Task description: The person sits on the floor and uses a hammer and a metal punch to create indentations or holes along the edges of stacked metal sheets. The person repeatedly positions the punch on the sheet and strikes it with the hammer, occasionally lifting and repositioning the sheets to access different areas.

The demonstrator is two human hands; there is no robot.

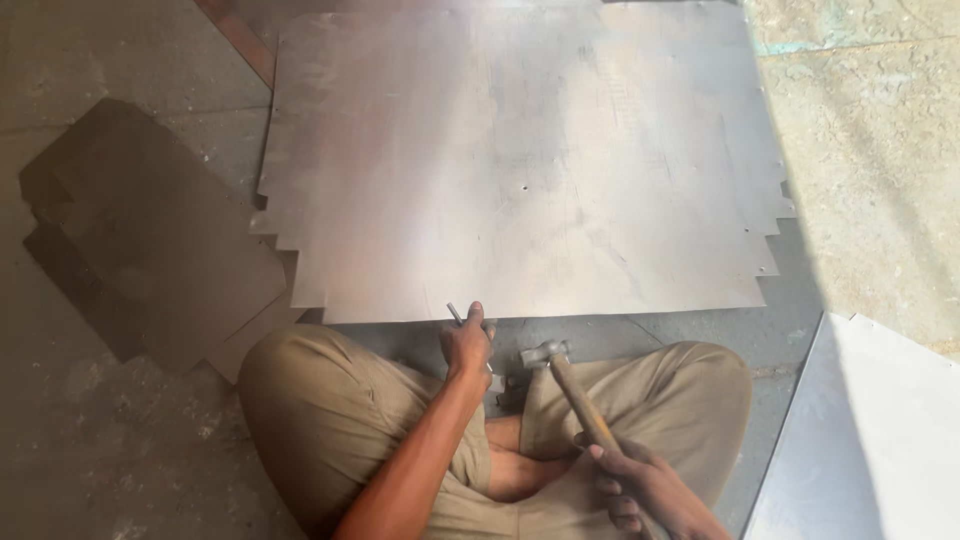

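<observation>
Left hand (467, 345) pinches a thin metal punch (456, 315) between thumb and fingers, fist closed round it, at the near edge of the floor's big metal sheet (520, 160). The punch stands tilted, top end poking up out of the hand; its lower end is hidden by the fingers, so can't tell if the tip touches the sheet or the floor just in front of it. Right hand (635, 490) is wrapped tight around the lower end of a hammer's wooden handle (585, 410), at the bottom edge of the view, above the right knee.

Concrete floor (90, 440), grey and stained, carries everything. The big metal sheet lies flat on it, filling the upper middle, with stepped notches cut in both near corners and small holes along the side edges. Dark flat cutouts (140, 240) lie stacked on the floor, left of the sheet, one tucked under the sheet's near left corner. A second pale sheet (870, 440) lies at the floor's near right corner, part in sunlight.

Person sits cross-legged in tan trousers (320, 410), knees just short of the big sheet's near edge. Hammer (560, 380) slants up from the right hand, its steel head (543, 353) hanging just right of the left hand, near the punch, not touching it.
</observation>
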